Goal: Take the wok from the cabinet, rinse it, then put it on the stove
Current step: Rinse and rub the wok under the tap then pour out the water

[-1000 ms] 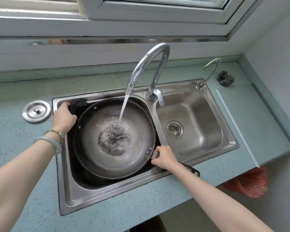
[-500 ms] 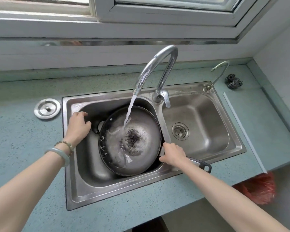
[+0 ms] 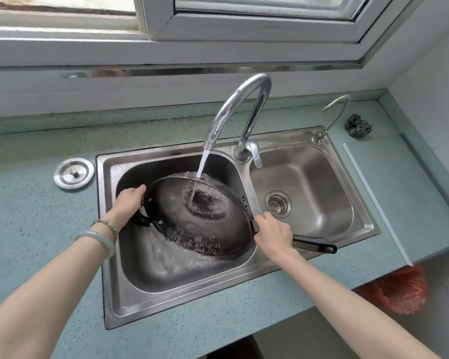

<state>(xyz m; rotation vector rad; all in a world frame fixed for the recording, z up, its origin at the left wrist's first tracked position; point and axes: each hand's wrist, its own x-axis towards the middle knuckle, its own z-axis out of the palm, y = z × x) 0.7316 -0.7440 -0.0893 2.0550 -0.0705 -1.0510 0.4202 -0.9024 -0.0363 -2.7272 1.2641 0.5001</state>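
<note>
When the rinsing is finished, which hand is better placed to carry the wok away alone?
Probably the right hand: it grips the long handle of the wok. The left hand only holds the opposite rim.

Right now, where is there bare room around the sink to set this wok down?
Bare: the right basin around its drain; the counter left of the sink, below the round lid. Crowded: the left basin, filled by the tilted wok, the left hand and right hand gripping it, and running water.
</note>
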